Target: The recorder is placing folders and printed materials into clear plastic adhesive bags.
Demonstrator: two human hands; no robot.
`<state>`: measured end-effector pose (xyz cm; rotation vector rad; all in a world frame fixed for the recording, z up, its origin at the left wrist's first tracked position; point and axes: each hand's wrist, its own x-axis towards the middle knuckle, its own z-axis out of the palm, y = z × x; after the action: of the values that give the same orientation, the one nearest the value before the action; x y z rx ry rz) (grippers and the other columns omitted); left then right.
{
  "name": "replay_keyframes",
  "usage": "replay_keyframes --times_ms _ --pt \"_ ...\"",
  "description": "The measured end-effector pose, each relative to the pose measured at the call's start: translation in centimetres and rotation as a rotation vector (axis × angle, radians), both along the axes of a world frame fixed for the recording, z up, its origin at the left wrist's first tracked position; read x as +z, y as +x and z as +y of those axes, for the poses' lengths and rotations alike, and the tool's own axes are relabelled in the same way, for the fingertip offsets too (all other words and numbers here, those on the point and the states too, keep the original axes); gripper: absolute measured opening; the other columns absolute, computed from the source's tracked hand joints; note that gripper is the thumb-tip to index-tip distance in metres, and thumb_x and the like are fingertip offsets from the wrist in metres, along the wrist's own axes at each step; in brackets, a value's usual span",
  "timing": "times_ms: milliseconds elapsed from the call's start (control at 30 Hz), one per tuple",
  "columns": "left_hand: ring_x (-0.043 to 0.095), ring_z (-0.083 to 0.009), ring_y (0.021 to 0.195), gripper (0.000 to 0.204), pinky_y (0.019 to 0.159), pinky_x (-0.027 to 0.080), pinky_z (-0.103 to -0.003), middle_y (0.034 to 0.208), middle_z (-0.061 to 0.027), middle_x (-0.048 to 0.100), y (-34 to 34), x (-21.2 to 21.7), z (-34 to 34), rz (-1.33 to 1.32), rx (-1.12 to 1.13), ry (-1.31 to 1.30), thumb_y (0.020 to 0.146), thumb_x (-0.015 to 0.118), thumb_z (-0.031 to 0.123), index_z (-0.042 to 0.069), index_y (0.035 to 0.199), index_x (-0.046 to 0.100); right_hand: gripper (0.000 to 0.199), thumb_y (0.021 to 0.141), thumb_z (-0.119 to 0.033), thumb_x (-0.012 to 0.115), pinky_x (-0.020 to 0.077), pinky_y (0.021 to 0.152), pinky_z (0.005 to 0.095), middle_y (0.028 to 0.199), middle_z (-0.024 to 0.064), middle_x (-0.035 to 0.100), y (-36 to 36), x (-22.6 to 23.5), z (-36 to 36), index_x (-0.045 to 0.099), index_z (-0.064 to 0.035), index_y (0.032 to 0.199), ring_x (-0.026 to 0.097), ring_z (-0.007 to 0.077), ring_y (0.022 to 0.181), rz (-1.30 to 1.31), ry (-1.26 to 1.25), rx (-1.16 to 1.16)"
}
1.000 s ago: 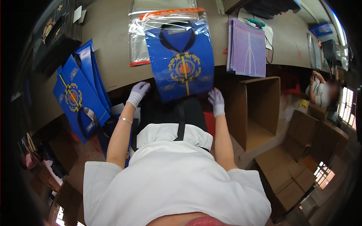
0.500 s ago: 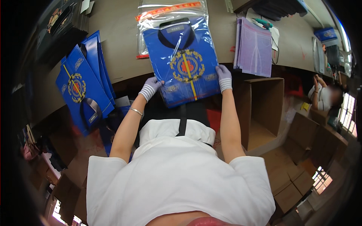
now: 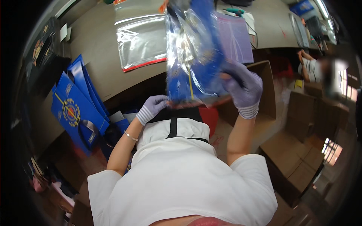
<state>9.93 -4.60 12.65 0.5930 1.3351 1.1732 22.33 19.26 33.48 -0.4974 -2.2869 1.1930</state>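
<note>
A blue paper bag in a clear plastic sleeve is lifted above the near edge of the table, blurred and full of glare. At its lower left corner, my left hand pinches the sleeve between thumb and fingers. My right hand is raised at the right edge, its fingers curled round the sleeved bag and smeared by motion. Both hands wear pale purple gloves with striped cuffs. Left of the bag, clear plastic sleeves with red edges lie on the table.
Several blue bags stand at the left by the table edge. Flat purple bags lie right of centre, below a teal-handled tool. A cardboard box is on my right. Farther right, another person sits.
The bag has tilted up and swung right in my view, uncovering the clear sleeves. My right hand has risen toward me and curled in; my left hand has slid to the bag's lower corner.
</note>
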Motion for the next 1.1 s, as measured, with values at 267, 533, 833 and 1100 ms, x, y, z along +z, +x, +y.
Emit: replay_keyframes --times_ms 267,533,833,1100 --pt "0.061 -0.0144 0.082 0.017 0.076 0.048 -0.024 0.088 -0.0095 0.063 -1.6 0.2 5.4 0.123 -0.079 -0.005 0.086 0.053 0.006 -0.006 0.097 0.058 0.027 0.079 -0.022 0.057 0.0487 0.070 0.0367 0.086 0.0100 0.063 -9.4 -15.7 -2.3 0.061 -0.0181 0.105 0.060 0.0296 0.078 -0.453 0.341 0.225" --pt "0.057 -0.0145 0.073 0.014 0.068 0.046 -0.026 0.080 -0.0059 0.061 -6.1 -1.6 10.7 0.530 0.110 -0.014 0.081 0.057 0.011 0.001 0.090 0.060 0.063 0.081 -0.059 0.048 0.0462 0.046 0.0308 0.084 0.0169 0.064 9.2 -27.0 14.2 0.051 0.0012 0.099 0.060 0.0197 0.057 -0.422 -1.153 -0.878" --pt "0.057 -0.0260 0.081 0.017 0.074 0.047 -0.032 0.085 -0.0087 0.059 -10.1 -8.6 19.2 1.209 -0.140 -0.006 0.073 0.064 0.010 0.006 0.089 0.060 0.035 0.084 -0.024 0.057 0.0491 0.073 0.0369 0.099 0.0147 0.058 15.1 -28.4 13.1 0.052 0.0019 0.106 0.058 0.0265 0.091 0.030 -1.037 -0.907" --pt "0.055 -0.0111 0.069 0.010 0.067 0.046 -0.023 0.075 -0.0046 0.062 -9.6 -3.5 19.6 0.436 0.396 -0.033 0.078 0.063 0.006 0.000 0.085 0.063 0.021 0.086 -0.016 0.056 0.0391 0.054 0.0258 0.062 0.0044 0.052 11.0 -16.7 -3.4 0.062 0.0044 0.084 0.043 0.0080 0.060 -0.428 -0.381 -0.752"
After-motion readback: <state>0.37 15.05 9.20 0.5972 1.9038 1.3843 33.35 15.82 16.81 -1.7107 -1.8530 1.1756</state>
